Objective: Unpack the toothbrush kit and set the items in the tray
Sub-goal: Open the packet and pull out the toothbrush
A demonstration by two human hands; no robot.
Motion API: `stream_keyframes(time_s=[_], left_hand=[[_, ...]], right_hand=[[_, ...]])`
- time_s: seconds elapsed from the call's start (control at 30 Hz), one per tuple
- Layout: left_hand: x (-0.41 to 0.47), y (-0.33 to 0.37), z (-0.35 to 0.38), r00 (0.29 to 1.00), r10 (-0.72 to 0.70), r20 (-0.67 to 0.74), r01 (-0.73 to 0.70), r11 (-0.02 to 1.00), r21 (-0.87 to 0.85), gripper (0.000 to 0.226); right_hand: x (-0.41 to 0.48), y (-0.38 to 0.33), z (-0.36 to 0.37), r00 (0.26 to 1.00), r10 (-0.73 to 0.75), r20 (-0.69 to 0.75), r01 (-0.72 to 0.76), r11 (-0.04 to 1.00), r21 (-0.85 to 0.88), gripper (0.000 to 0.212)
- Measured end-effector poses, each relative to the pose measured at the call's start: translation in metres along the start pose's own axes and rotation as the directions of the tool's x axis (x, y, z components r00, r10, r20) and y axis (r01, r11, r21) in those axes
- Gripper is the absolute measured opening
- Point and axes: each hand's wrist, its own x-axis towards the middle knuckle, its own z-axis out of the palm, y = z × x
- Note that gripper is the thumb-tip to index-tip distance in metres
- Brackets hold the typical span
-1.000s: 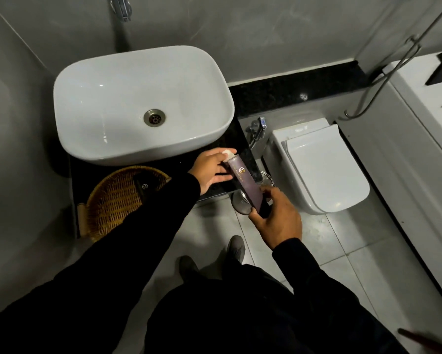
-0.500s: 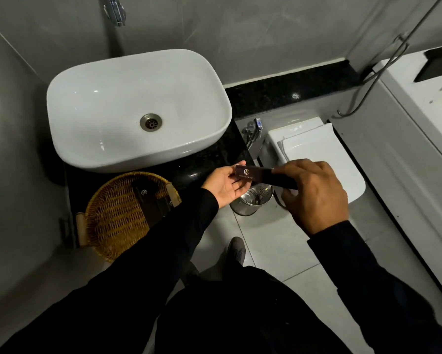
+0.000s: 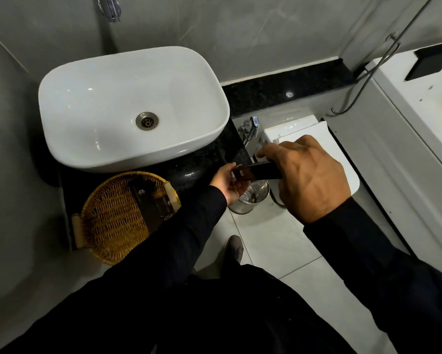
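Box (image 3: 257, 171) pinched at both ends: right hand (image 3: 309, 180) grip closed over it, left hand (image 3: 229, 183) fingers closed on end.

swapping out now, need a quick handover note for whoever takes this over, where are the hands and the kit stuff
Right hand: gripping the dark kit box from above, held level over the steel bin.
Left hand: at the box's open-looking left end, fingers on it.
Wicker tray: on the black counter in front of the sink, already holding dark packets.
Done: box picked up.
Left: empty the box and set its items in the tray. Contents not visible.
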Motion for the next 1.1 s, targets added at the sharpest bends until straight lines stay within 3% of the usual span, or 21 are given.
stream_keyframes(time_s=[0.17,0.37,0.57,0.87,1.03,1.1], left_hand=[[0.016,0.003,-0.002,0.998,-0.006,-0.069,0.01,0.998,0.067,0.025],[0.027,0.007,-0.008,0.996,-0.007,-0.088,0.015,0.996,0.092,0.02],[0.034,0.01,-0.013,1.0,-0.02,-0.011,0.021,0.997,0.077,0.037],[0.043,0.013,-0.014,0.999,0.036,-0.033,-0.032,0.993,0.116,0.03],[0.047,0.017,-0.016,0.993,0.078,-0.093,-0.063,0.986,0.156,0.038],[0.047,0.019,-0.016,0.992,0.08,-0.093,-0.064,0.984,0.167,0.037]], right_hand=[[-0.001,-0.016,-0.007,1.0,0.002,-0.011,-0.001,1.0,0.002,0.038],[-0.007,-0.016,-0.028,1.0,-0.015,-0.025,0.015,1.0,0.005,0.046],[-0.002,0.004,-0.033,0.994,0.056,-0.09,-0.049,0.996,0.081,0.049],[0.003,0.032,-0.038,0.971,0.232,-0.056,-0.218,0.958,0.185,0.047],[0.009,0.051,-0.04,0.958,0.283,-0.049,-0.257,0.92,0.295,0.043],[0.015,0.06,-0.033,0.939,0.342,-0.019,-0.301,0.85,0.432,0.045]])
